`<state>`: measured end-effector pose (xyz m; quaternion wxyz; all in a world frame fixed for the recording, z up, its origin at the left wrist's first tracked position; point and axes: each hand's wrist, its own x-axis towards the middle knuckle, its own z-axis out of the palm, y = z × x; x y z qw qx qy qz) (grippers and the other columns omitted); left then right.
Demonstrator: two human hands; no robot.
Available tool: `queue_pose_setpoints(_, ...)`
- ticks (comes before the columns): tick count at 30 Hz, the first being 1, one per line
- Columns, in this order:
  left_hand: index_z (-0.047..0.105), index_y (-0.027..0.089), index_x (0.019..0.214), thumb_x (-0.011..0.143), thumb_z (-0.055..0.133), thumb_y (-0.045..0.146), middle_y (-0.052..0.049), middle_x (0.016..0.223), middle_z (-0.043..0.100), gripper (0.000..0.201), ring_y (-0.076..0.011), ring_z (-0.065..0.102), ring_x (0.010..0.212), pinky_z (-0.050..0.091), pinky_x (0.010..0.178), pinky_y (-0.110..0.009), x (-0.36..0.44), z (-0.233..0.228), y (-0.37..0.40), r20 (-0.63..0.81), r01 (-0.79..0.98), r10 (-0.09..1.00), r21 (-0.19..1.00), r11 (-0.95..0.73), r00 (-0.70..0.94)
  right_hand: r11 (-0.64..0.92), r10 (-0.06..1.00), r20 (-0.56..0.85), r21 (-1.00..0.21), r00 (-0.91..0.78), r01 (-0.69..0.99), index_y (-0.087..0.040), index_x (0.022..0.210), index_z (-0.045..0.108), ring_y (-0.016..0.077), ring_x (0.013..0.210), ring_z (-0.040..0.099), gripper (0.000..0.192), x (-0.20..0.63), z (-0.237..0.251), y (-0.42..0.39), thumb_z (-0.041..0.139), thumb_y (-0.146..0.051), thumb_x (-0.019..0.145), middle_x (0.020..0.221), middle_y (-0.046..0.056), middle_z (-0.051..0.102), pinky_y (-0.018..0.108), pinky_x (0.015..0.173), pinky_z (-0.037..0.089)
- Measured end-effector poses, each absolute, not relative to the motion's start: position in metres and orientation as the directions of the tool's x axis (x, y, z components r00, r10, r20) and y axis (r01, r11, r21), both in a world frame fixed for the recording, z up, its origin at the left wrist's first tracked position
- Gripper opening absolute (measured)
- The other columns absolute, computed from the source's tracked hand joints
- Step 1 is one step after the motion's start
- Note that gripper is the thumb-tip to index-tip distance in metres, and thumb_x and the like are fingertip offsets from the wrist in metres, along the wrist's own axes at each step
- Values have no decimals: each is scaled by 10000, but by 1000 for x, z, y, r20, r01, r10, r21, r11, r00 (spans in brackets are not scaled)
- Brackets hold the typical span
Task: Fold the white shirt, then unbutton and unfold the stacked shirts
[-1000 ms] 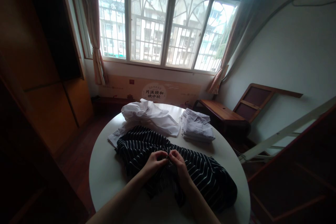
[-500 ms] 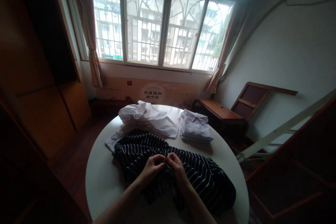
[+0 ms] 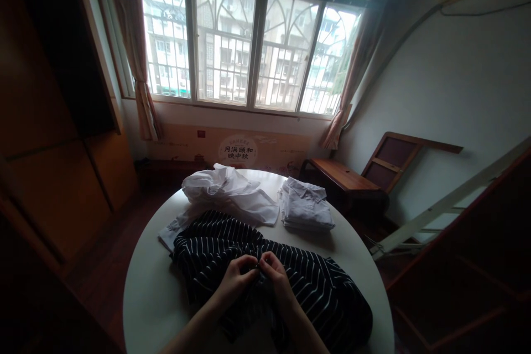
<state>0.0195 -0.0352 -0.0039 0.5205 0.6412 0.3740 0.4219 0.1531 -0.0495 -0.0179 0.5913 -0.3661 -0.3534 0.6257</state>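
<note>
A black garment with thin white stripes [image 3: 309, 268], perhaps a shirt, lies spread and rumpled across the near half of a round white table [image 3: 145, 287]. At its middle, my left hand [image 3: 238, 275] pinches the dark cloth between thumb and fingers. Close against it, my right hand [image 3: 274, 275] pinches the same garment, fingertips nearly touching those of the left. Whatever small part sits between the fingertips is too dark and small to make out. The garment's near edge hangs in shadow between my forearms.
Behind the striped garment lies a crumpled white garment [image 3: 232, 193]. To its right sits a stack of folded white shirts [image 3: 307, 204]. A wooden bench [image 3: 344, 174] stands beyond the table at right, and a pale ladder-like frame [image 3: 440, 215] leans there. Orange cabinets [image 3: 53, 199] stand left.
The camera view has shifted slightly, so the table sits a little lower and to the left. Both hands stay together, pinching the striped garment at nearly the same spot.
</note>
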Motion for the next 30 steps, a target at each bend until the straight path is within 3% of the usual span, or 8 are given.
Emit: queue_pose_setpoints(30,656,139,855,712,617,249,-62,879,680,184,-207,605,862,446,816,-301,20,-11,-34,149,26,922,985,-169,358,-50,999,-40,-875,-31,-481,-174,673,479,70,514,406,325,153,-22,-49,715,-390,612,573,-50,476,194,513,289)
